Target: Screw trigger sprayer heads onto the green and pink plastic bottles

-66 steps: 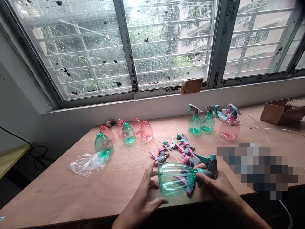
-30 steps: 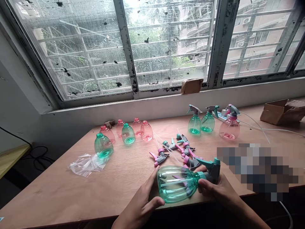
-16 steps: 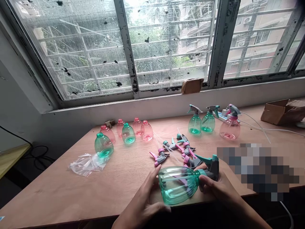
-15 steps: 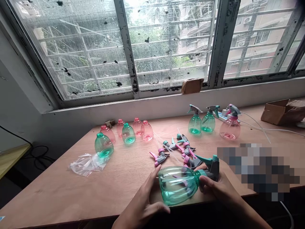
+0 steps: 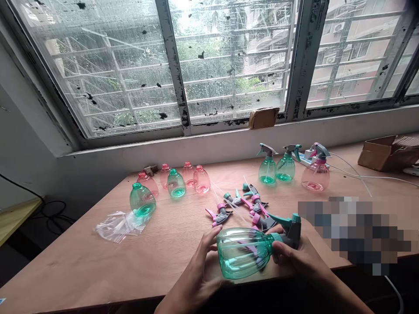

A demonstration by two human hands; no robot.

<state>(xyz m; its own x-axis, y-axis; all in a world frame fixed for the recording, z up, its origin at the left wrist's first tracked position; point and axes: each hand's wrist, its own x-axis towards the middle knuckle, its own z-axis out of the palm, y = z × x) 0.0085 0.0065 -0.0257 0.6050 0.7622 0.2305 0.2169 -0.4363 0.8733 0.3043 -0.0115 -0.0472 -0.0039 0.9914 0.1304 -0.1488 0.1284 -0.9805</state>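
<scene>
Compared with half a second ago, the left hand [image 5: 196,274] has crept up the base of the green spray bottle [image 5: 244,255]. Its fingers [image 5: 209,237] now curl round the bottom, with the thumb hidden underneath. The bottle has barely turned, so I'd call it a regrip mid-twist. It lies sideways between both hands, neck toward the right hand [image 5: 301,261], whose fingers pinch the teal trigger head [image 5: 290,226] at its collar.

My left hand [image 5: 198,274] reaches up from the bottom edge, palm turned to the right, fingers curved forward and thumb low in a cupping grip. My right hand [image 5: 299,258] comes in from the lower right, its thumb and fingers closed tight, facing the left one.
</scene>
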